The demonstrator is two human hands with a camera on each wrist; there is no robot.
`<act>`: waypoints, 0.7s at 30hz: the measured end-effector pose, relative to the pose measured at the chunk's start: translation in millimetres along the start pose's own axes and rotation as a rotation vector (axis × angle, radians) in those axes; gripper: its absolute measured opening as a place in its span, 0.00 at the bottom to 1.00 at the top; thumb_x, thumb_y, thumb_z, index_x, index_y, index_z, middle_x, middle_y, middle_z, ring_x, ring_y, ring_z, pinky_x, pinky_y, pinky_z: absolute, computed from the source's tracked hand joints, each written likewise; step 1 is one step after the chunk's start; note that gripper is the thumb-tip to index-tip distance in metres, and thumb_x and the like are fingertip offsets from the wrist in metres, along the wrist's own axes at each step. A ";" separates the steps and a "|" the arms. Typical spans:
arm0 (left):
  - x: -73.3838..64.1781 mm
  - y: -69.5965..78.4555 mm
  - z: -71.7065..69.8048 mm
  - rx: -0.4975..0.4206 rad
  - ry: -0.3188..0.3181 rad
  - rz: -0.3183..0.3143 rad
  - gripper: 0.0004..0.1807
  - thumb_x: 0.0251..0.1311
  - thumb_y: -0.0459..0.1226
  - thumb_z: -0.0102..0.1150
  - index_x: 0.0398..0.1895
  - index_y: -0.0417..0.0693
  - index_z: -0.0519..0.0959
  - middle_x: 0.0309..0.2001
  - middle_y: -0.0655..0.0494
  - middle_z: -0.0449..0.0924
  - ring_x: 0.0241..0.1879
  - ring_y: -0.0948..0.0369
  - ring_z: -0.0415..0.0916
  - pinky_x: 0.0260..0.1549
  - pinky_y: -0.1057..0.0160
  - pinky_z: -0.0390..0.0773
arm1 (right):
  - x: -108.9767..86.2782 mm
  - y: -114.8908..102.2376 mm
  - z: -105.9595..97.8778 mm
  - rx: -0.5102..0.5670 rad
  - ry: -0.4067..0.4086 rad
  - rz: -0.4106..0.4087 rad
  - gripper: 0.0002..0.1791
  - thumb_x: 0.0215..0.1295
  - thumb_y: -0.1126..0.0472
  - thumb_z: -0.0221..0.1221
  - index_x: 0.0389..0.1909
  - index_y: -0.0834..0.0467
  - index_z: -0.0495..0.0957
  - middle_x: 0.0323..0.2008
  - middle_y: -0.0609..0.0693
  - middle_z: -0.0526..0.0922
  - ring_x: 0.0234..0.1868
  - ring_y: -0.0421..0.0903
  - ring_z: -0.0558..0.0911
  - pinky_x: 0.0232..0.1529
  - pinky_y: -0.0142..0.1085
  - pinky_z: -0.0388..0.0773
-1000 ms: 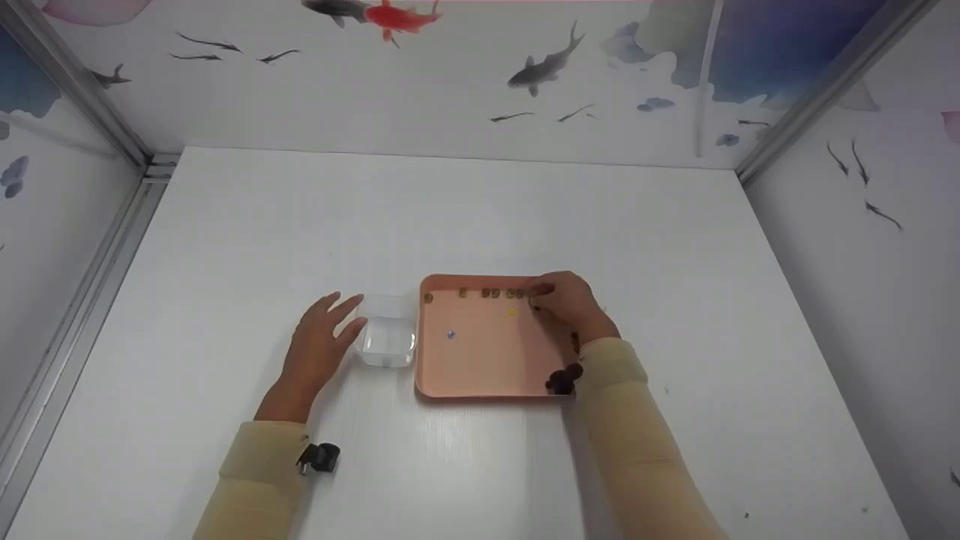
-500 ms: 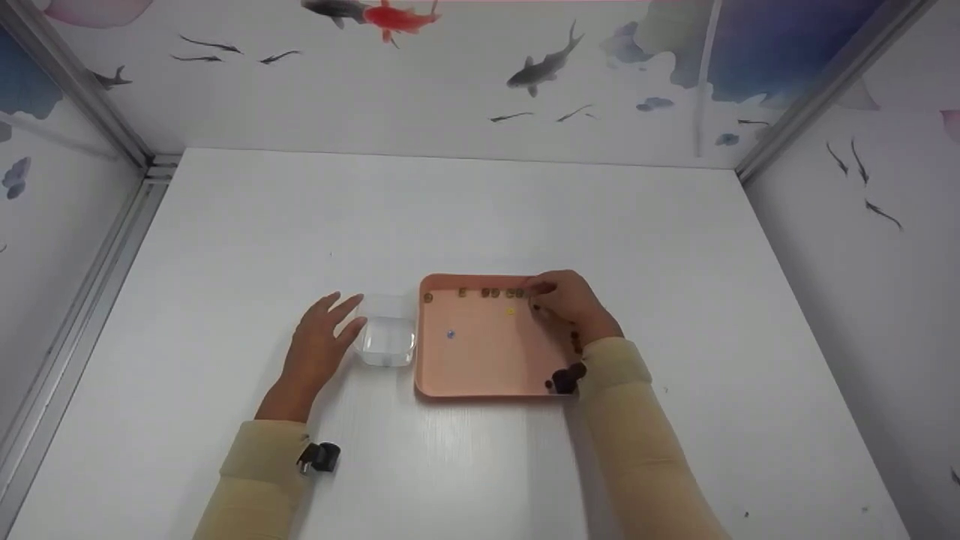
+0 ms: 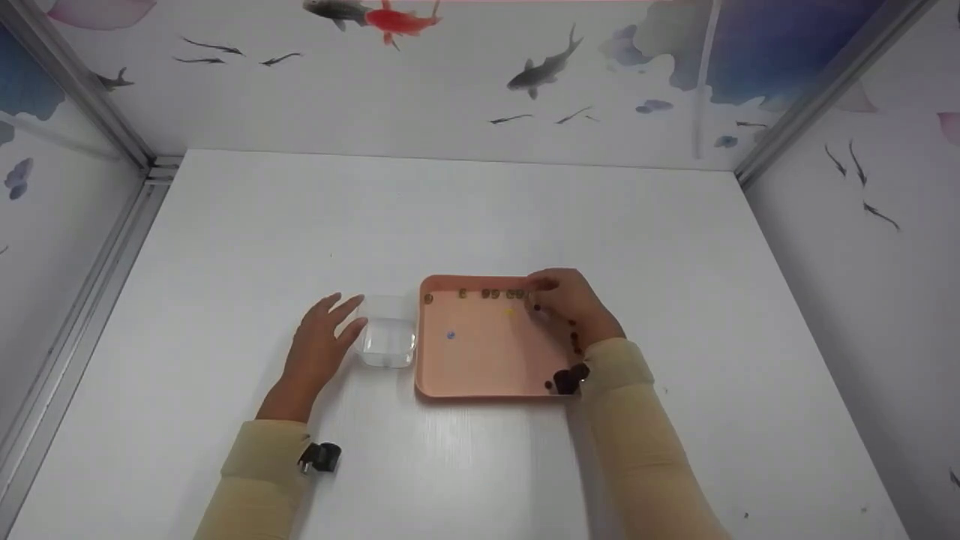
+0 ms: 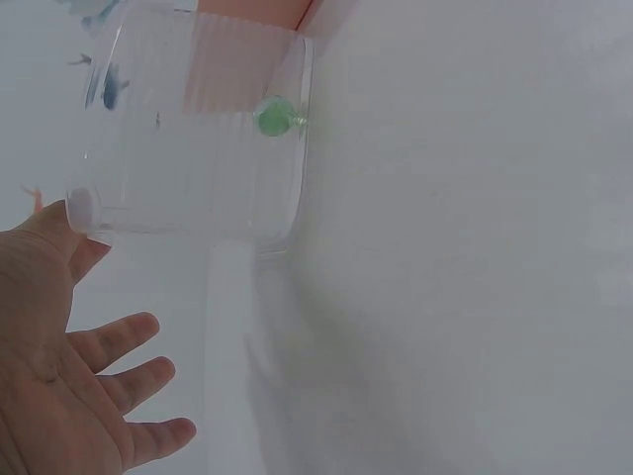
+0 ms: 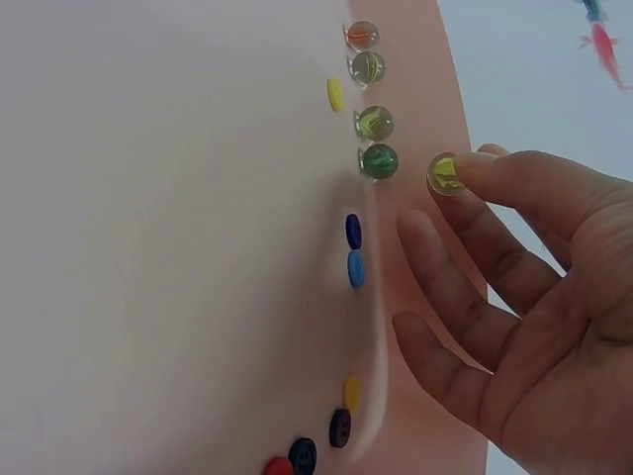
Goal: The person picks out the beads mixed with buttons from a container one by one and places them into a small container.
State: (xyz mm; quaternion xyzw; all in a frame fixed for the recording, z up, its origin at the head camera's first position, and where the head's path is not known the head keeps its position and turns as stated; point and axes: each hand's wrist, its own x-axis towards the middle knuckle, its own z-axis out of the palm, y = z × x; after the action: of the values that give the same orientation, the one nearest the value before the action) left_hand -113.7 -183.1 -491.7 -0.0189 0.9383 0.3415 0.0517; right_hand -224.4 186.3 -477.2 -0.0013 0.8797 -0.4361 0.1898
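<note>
My right hand (image 3: 571, 300) is over the far right corner of a pink tray (image 3: 487, 367). In the right wrist view its thumb and index finger pinch a clear glass marble with a yellow swirl (image 5: 444, 174); the other fingers are loosely bent. Beside it, several marbles line the tray's far edge, among them a green marble (image 5: 380, 161). My left hand (image 3: 319, 345) has its fingers spread, touching the left side of a clear plastic container (image 3: 388, 337). A green marble (image 4: 275, 117) shows at the container's wall; I cannot tell whether it is inside.
Several buttons lie in the tray, including a yellow button (image 5: 335, 95), a light blue button (image 5: 356, 268) and a red button (image 5: 278, 466). Dark buttons sit by the right edge, partly hidden by my wrist. The container stands against the tray's left side on a white table (image 3: 450, 465).
My right hand has shifted very slightly up and to the right, still at the tray's far right corner. My left hand and the container keep their place.
</note>
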 end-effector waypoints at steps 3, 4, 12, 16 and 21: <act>-0.1 0.2 -0.1 0.001 0.000 0.000 0.28 0.71 0.50 0.48 0.71 0.54 0.65 0.72 0.39 0.55 0.72 0.39 0.49 0.67 0.38 0.53 | -0.4 -2.3 -0.1 0.028 0.002 0.035 0.18 0.59 0.68 0.60 0.51 0.54 0.82 0.51 0.53 0.81 0.47 0.49 0.77 0.49 0.41 0.75; -0.1 0.3 -0.2 0.001 0.000 0.000 0.28 0.71 0.50 0.48 0.71 0.54 0.65 0.72 0.39 0.55 0.72 0.39 0.49 0.67 0.38 0.53 | -0.7 -3.1 -0.1 0.043 0.002 0.051 0.18 0.59 0.67 0.60 0.51 0.53 0.82 0.51 0.53 0.81 0.48 0.50 0.77 0.50 0.42 0.75; -0.5 0.7 -0.9 -0.002 -0.004 -0.009 0.28 0.71 0.50 0.48 0.71 0.53 0.65 0.72 0.39 0.55 0.72 0.40 0.48 0.67 0.38 0.52 | -3.2 -8.2 -3.4 0.037 -0.005 -0.015 0.20 0.63 0.65 0.60 0.58 0.56 0.78 0.57 0.56 0.78 0.56 0.52 0.76 0.55 0.45 0.76; -0.6 1.0 -1.1 -0.001 -0.005 -0.010 0.28 0.71 0.50 0.48 0.71 0.54 0.65 0.72 0.39 0.55 0.72 0.40 0.48 0.67 0.38 0.52 | -5.2 -11.0 -4.1 0.074 -0.015 -0.065 0.19 0.66 0.64 0.60 0.58 0.60 0.77 0.56 0.57 0.77 0.56 0.53 0.77 0.54 0.46 0.77; -1.3 1.3 -1.1 -0.003 0.007 0.005 0.27 0.71 0.50 0.48 0.71 0.54 0.65 0.72 0.39 0.55 0.72 0.40 0.49 0.67 0.38 0.53 | -9.0 -17.3 -4.3 0.152 -0.042 -0.066 0.20 0.67 0.64 0.59 0.60 0.62 0.75 0.56 0.59 0.77 0.56 0.55 0.78 0.55 0.48 0.77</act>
State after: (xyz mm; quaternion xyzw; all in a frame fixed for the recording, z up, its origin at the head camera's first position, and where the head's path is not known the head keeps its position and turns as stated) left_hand -112.6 -182.8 -489.9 -0.0178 0.9380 0.3428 0.0473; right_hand -220.3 180.3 -458.6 -0.0251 0.8392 -0.5076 0.1935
